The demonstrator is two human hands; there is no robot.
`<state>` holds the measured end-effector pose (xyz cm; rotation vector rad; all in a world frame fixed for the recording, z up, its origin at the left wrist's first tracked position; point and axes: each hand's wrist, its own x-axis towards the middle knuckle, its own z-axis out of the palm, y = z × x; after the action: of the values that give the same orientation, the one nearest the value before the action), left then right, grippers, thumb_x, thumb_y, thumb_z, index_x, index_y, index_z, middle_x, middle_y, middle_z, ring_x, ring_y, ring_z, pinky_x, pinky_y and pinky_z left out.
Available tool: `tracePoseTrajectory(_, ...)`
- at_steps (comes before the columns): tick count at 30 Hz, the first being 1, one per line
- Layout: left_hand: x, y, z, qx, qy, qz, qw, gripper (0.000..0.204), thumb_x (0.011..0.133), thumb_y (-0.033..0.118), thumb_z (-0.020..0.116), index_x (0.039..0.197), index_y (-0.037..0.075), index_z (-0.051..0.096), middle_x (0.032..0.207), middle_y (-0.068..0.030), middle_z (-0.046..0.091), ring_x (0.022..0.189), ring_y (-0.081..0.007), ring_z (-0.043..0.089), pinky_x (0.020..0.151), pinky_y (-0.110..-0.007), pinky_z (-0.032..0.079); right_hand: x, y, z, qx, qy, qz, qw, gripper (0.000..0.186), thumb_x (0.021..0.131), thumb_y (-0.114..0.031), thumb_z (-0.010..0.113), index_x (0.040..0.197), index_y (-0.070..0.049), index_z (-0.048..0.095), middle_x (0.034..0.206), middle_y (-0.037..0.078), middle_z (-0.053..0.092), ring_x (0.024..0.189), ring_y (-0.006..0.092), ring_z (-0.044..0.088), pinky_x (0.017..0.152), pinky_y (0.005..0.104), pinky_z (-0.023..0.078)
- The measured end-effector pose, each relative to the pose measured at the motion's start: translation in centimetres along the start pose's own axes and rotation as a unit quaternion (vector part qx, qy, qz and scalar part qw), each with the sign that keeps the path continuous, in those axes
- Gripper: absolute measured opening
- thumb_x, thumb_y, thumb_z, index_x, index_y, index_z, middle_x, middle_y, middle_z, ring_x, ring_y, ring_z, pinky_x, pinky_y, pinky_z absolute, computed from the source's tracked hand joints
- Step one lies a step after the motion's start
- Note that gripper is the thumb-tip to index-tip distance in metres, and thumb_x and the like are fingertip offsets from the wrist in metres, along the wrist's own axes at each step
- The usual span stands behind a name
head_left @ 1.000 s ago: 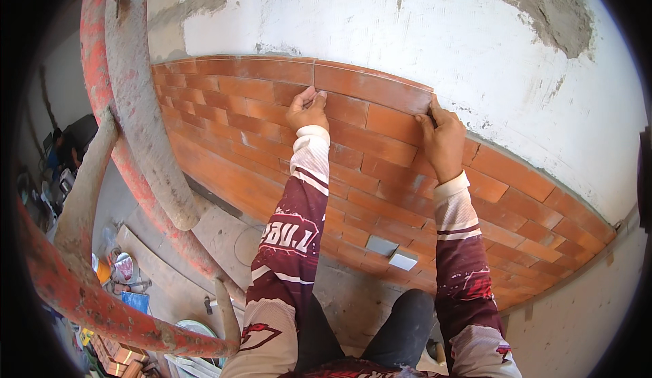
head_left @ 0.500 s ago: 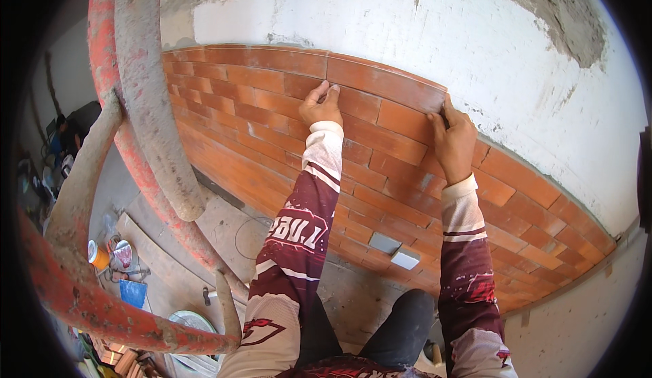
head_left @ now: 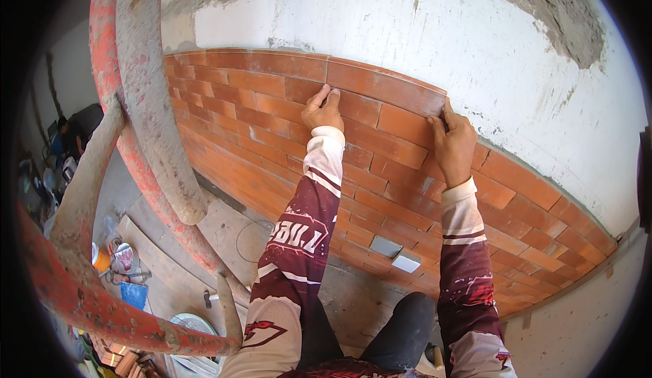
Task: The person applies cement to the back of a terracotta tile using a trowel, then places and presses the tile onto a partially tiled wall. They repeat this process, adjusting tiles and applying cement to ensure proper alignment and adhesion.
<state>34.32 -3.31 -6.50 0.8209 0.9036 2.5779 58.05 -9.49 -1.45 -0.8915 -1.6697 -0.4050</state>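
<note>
A long red-brown brick tile [head_left: 386,86] lies flat against the wall in the top row of tiles. My left hand [head_left: 322,112] is at its lower left corner, thumb and forefinger brought together; whatever is between them is too small to make out. At the tile's right end, my right hand [head_left: 454,140] has its forefinger against the end edge and its thumb close to the lower corner. Rows of similar brick tiles [head_left: 401,133] cover the wall beneath both hands. A thin pale line runs along the top row's upper edge.
White wall with rough grey cement patches [head_left: 567,21] rises above the tiles. Red, mortar-crusted scaffold tubes [head_left: 142,181] stand close on my left. Two electrical boxes [head_left: 386,245] sit low in the tiling. On the floor are buckets [head_left: 124,258], a hammer [head_left: 209,299] and a blue sheet [head_left: 134,294].
The view has shifted very slightly. Both hands stay at the same places on the top tile, and the tile shows no visible movement.
</note>
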Motion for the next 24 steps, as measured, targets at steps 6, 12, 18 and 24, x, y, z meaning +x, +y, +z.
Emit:
tracePoseTrajectory(6, -0.02, -0.17, -0.12, 0.066, -0.002, 0.047, 0.997, 0.028, 0.078, 0.002, 0.071, 0.104, -0.005, 0.069, 0.102, -0.0146, 0.067, 0.092, -0.0204, 0.064, 0.081, -0.03, 0.051, -0.09, -0.11, -0.09, -0.014, 0.004, 0.0, 1.0, 0.041, 0.077, -0.012, 0.073, 0.112, 0.007, 0.064, 0.066, 0.018, 0.06, 0.063, 0.0308, 0.053, 0.061, 0.0397, 0.043)
tracePoseTrajectory(12, -0.25, 0.3, 0.18, 0.034, -0.009, 0.021, 0.999, 0.027, 0.079, 0.0, 0.07, 0.105, -0.005, 0.069, 0.103, -0.0139, 0.067, 0.091, -0.0186, 0.063, 0.079, -0.029, 0.051, -0.1, -0.09, -0.19, -0.006, 0.005, 0.004, 1.0, 0.04, 0.077, -0.011, 0.072, 0.112, 0.006, 0.064, 0.067, 0.018, 0.061, 0.065, 0.031, 0.055, 0.062, 0.0403, 0.044)
tracePoseTrajectory(18, -0.02, 0.26, -0.03, 0.019, -0.02, 0.019, 0.999, 0.033, 0.079, -0.002, 0.068, 0.111, -0.008, 0.065, 0.105, -0.0151, 0.066, 0.09, -0.0167, 0.062, 0.079, -0.026, 0.05, -0.12, -0.23, -0.11, 0.005, 0.009, 0.001, 1.0, 0.04, 0.078, -0.011, 0.072, 0.113, 0.006, 0.064, 0.068, 0.017, 0.061, 0.067, 0.0304, 0.055, 0.064, 0.0403, 0.044)
tracePoseTrajectory(24, -0.17, 0.12, -0.07, 0.033, -0.017, 0.041, 0.998, 0.028, 0.079, -0.002, 0.068, 0.107, -0.005, 0.068, 0.1, -0.0124, 0.066, 0.087, -0.0163, 0.062, 0.076, -0.027, 0.051, -0.11, -0.15, -0.17, -0.005, -0.002, -0.004, 1.0, 0.039, 0.078, -0.008, 0.071, 0.114, 0.007, 0.063, 0.068, 0.017, 0.061, 0.066, 0.0303, 0.054, 0.063, 0.0401, 0.044)
